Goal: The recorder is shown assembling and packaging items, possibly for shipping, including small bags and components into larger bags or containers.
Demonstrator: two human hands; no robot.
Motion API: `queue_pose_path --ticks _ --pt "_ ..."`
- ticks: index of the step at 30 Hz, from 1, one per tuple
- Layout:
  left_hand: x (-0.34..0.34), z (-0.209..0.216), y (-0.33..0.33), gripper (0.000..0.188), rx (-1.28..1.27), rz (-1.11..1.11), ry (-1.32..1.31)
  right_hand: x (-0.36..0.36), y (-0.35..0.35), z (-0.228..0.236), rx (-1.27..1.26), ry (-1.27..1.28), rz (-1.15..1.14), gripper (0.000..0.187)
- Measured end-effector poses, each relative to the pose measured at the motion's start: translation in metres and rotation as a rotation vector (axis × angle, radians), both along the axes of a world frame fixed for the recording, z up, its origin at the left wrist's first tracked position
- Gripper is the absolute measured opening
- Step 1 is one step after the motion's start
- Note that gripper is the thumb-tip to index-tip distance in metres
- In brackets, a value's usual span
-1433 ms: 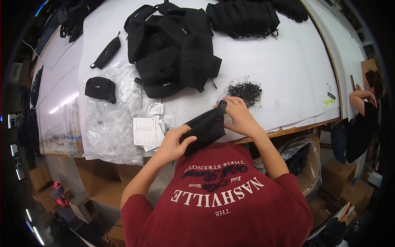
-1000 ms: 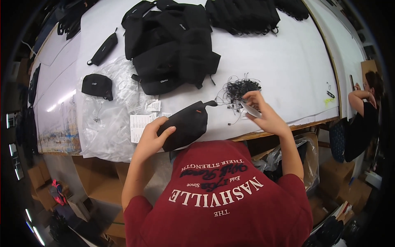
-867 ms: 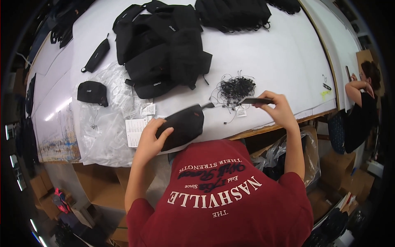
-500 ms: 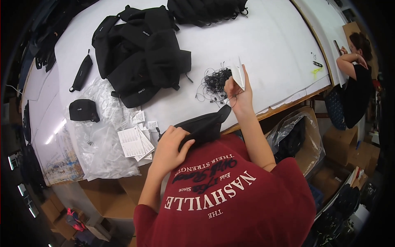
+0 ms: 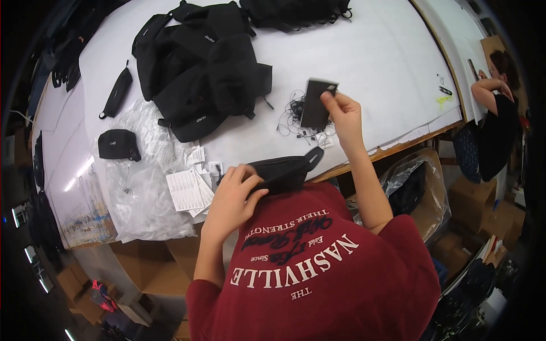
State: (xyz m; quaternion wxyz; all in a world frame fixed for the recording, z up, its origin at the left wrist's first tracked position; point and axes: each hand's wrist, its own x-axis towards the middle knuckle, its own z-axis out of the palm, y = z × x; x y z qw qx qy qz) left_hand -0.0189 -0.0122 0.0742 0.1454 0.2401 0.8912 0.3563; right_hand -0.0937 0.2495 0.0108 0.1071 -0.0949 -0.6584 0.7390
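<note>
A black zippered pouch [image 5: 281, 172] lies at the table's near edge, against my shirt. My left hand [image 5: 234, 193] is closed on its left end, thumb on the near side. Above the pouch's right end, my right hand [image 5: 343, 113] pinches a black hang tag [image 5: 316, 105] between thumb and fingers. Behind that tag is a tangle of black tag strings [image 5: 297, 111], partly hidden by it. A small white label [image 5: 326, 141] shows between the right wrist and the pouch. Printed white cards [image 5: 189, 190] are fanned out left of my left hand.
Black bags [image 5: 205, 74] are heaped on the white table [image 5: 392, 62], with more black items [image 5: 296, 12] at the back. Clear plastic bags [image 5: 149, 210], a small black pouch [image 5: 118, 145] and a slim black case [image 5: 117, 92] lie left. Another person [image 5: 496, 113] sits far right.
My right hand has lifted slightly and turned the tag, so its black face shows instead of its white side. My left hand stays on the pouch. The view has shifted a little.
</note>
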Motion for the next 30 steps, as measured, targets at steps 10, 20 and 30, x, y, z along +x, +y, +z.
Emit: queue_pose_path --ticks 10,20,30 --pt "0.002 -0.024 0.015 0.022 0.059 -0.228 0.192 0.048 -0.033 0.027 1.109 0.044 0.971 0.034" --pt "-0.040 -0.049 -0.046 0.022 -0.226 0.193 0.161 0.047 -0.020 0.024 1.070 -0.051 1.033 0.031" --pt "-0.058 -0.065 -0.065 0.017 -0.358 0.141 0.170 0.049 -0.019 0.027 1.094 0.260 0.913 0.022"
